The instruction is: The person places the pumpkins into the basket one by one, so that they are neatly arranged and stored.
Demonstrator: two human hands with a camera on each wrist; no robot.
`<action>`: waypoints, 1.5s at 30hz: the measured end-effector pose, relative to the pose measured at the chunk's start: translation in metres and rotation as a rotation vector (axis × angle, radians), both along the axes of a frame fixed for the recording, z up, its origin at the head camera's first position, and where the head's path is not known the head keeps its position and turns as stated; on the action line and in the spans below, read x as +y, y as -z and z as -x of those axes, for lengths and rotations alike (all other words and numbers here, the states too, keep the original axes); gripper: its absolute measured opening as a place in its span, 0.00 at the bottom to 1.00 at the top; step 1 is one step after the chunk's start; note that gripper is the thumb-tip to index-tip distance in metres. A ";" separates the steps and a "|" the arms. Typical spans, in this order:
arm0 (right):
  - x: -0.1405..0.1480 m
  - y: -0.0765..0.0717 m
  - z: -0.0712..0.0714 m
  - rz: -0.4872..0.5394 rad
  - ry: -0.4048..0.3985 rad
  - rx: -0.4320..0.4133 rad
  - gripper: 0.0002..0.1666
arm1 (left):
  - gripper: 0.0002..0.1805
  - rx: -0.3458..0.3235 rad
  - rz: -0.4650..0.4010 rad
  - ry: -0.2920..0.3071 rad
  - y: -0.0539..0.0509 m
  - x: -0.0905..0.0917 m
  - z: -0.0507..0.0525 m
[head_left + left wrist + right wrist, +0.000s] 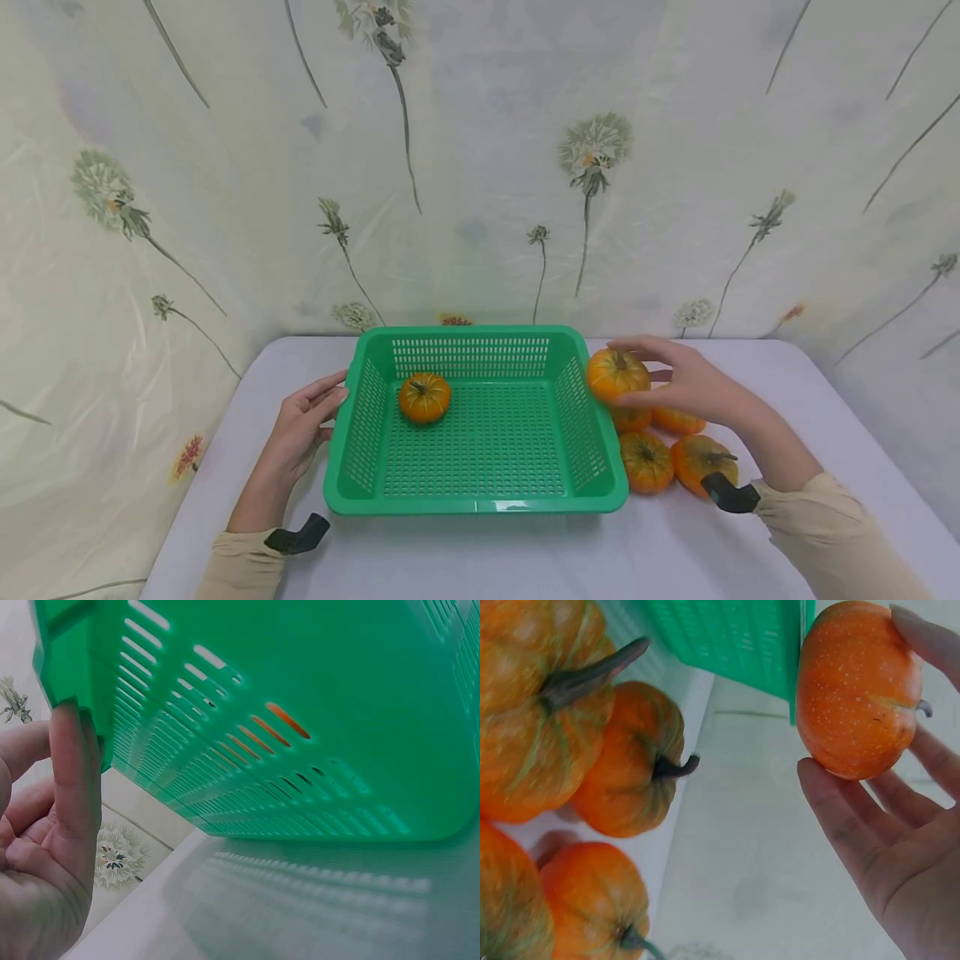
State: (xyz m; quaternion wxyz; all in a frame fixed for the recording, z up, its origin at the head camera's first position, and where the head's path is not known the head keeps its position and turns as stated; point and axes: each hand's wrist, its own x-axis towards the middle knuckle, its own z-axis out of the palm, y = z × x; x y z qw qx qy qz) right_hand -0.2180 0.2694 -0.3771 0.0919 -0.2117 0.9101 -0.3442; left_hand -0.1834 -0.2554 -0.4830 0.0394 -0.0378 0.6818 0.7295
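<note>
A green plastic basket (477, 505) with slotted walls stands on the table, one small orange pumpkin (424, 397) inside at its left. My left hand (296, 429) holds the basket's left rim; in the left wrist view the fingers (73, 772) bend over that rim. Between thumb and fingers my right hand (686, 383) grips another pumpkin (617, 375) at the basket's right rim, raised above the pumpkins there. The right wrist view shows this held pumpkin (859, 694) beside the green wall, with the right hand (900, 825) around its side.
Several pumpkins lie on the table right of the basket, among them one near the basket wall (646, 462) and one under the right wrist (703, 465). A white cloth covers the table (465, 567). Behind hangs a curtain (480, 167) printed with dandelions.
</note>
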 end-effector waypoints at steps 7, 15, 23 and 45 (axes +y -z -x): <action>-0.021 -0.003 0.007 0.012 -0.040 -0.007 0.41 | 0.32 0.001 -0.004 0.002 0.000 0.000 0.000; -0.041 -0.006 0.013 -0.003 -0.090 -0.014 0.40 | 0.32 0.008 -0.004 0.003 0.001 0.000 0.001; -0.059 -0.007 0.018 -0.007 -0.127 -0.037 0.43 | 0.32 0.012 -0.009 0.007 0.002 0.000 0.002; -0.119 -0.004 0.038 -0.110 -0.264 -0.026 0.45 | 0.33 0.011 -0.019 0.006 0.001 0.000 0.000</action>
